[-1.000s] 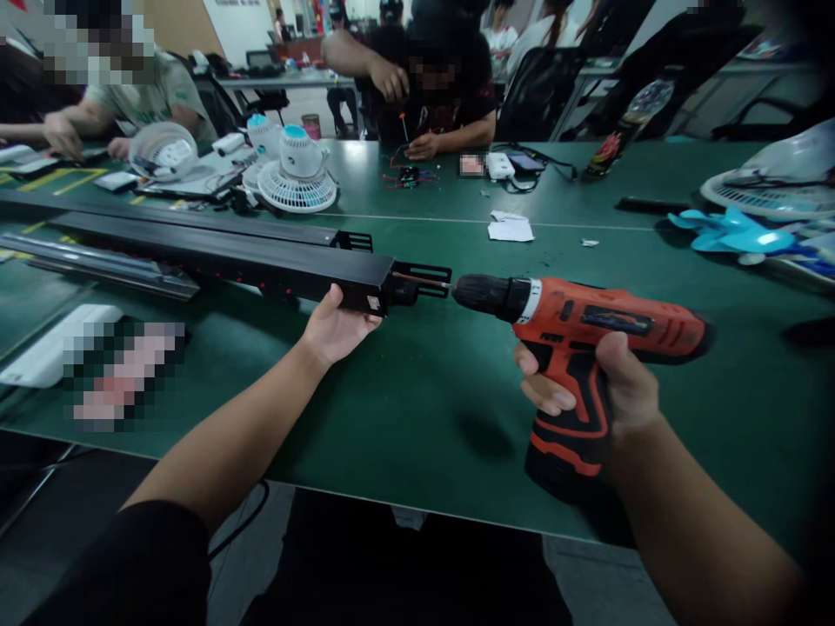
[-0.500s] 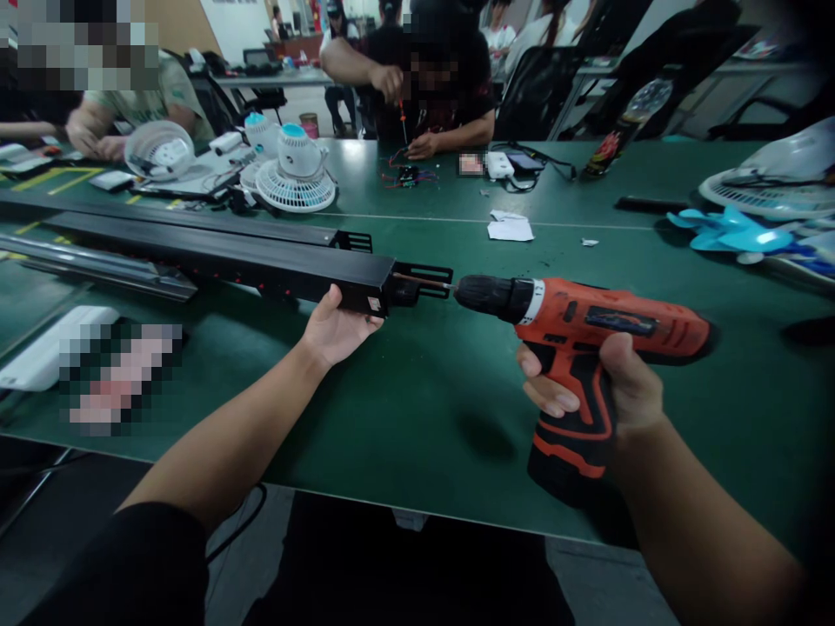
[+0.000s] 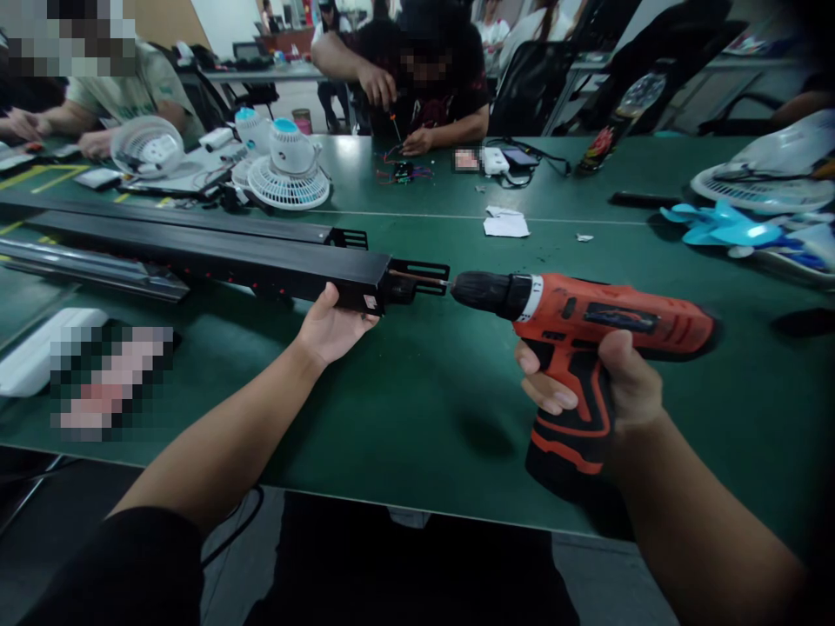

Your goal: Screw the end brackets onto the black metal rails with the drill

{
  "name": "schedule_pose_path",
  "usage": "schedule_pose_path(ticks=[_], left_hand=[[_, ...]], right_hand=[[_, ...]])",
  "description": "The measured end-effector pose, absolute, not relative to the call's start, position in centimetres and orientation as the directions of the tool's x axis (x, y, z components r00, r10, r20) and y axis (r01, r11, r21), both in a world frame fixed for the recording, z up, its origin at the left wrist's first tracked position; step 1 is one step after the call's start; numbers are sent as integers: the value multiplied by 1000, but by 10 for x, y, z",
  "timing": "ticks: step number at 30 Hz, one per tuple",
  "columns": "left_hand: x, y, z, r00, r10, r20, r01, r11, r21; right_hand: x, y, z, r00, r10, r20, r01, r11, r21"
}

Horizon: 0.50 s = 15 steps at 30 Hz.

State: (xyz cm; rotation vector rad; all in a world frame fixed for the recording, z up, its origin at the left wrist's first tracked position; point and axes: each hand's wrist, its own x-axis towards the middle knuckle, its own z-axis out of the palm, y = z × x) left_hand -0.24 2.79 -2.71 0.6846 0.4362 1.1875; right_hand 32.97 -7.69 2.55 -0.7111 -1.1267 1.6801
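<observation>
My left hand (image 3: 336, 329) grips the near end of a long black rectangular metal housing (image 3: 261, 258) from below, thumb on its side. A slotted black bracket (image 3: 424, 276) juts from that end. In my right hand (image 3: 619, 382) is an orange and black cordless drill (image 3: 606, 315), its handle wrapped by the fingers and its chuck pointing left. The long thin bit (image 3: 445, 282) runs from the chuck toward the housing's end; I cannot tell where its tip meets the housing. A second black housing (image 3: 274, 228) lies just behind.
Shiny metal strips (image 3: 104, 268) and a white device (image 3: 52, 348) lie at the left on the green table (image 3: 404, 417). White fan parts (image 3: 287, 178), paper (image 3: 505, 223), a blue fan blade (image 3: 718, 228) and a bottle (image 3: 617, 122) stand farther back. Across the table a person (image 3: 430, 96) holds a screwdriver.
The view has shifted slightly, moving most things a little to the left. Both hands keep their hold, and the drill stays lined up at the housing's end.
</observation>
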Motion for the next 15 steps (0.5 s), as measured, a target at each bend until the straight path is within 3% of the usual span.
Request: schedule_pose_path(ticks=[15], left_hand=[[-5, 29, -26, 313, 950, 5, -690, 224, 689]], right_hand=[[334, -79, 20, -393, 917, 65, -348, -83, -934]])
